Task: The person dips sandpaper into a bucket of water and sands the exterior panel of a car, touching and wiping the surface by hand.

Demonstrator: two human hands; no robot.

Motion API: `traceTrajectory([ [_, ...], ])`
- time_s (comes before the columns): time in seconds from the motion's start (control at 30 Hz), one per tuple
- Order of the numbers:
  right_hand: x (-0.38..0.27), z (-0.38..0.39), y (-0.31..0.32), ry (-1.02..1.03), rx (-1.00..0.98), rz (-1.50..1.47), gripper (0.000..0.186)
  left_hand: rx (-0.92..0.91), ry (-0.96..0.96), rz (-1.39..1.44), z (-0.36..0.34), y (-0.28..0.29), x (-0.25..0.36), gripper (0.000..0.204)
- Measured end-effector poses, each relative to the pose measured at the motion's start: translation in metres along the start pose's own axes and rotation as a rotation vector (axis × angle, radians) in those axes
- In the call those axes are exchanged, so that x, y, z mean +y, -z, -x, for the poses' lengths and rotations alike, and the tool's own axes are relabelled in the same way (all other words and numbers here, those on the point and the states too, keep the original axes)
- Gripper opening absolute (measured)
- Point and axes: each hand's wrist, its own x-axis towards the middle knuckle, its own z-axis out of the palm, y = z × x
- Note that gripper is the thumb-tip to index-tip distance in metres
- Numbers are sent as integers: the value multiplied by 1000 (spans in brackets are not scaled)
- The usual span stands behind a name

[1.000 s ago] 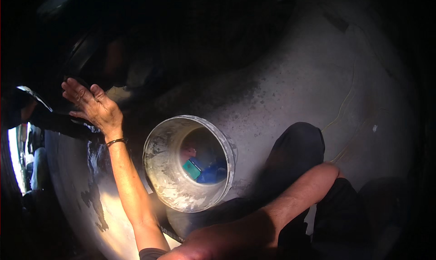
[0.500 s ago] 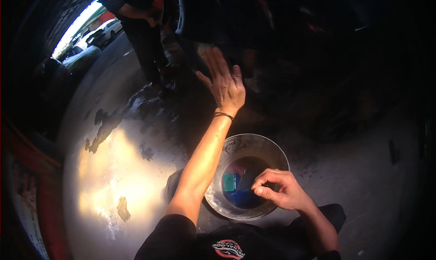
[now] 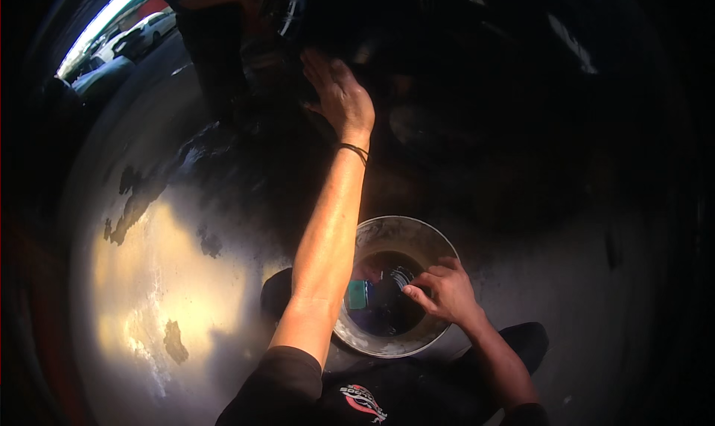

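My left hand (image 3: 340,100) reaches far forward, its fingers stretched out and flat against a dark, glossy vehicle panel (image 3: 447,121). A dark band circles that wrist. Over the right side of a round metal bucket (image 3: 395,234) is my right hand (image 3: 441,289), with its fingers curled toward the thumb. Whether anything sits between those fingertips is too dark to see. Dark liquid (image 3: 383,318) fills the bottom of the bucket, and ripples show beside my right fingertips. A green rectangular block (image 3: 357,295) lies in the liquid, near my left forearm.
Another person (image 3: 212,53) in dark clothing stands at the far left, close to a wheel (image 3: 293,9). Wet patches (image 3: 132,202) mark the grey floor (image 3: 246,329). Parked cars (image 3: 149,30) show outside, upper left. The bucket stands between my legs.
My left hand has slid forward and slightly left along the panel. My right hand stays over the bucket, shifted a little, and ripples now show in the liquid. The whole view has turned slightly.
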Motion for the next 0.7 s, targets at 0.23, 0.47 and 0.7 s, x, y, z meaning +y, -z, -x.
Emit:
traceTrajectory([
  [0.23,9,7,2,-65,-42,48,34,-420,-702,-197,148,-38,44,60],
  [0.47,10,-17,-1,-378,339,-1443,73,-876,-3,619,183,68,-20,45],
  [0.7,12,-53,11,-424,110,-1275,31,-1131,107,341,167,99,-58,47],
])
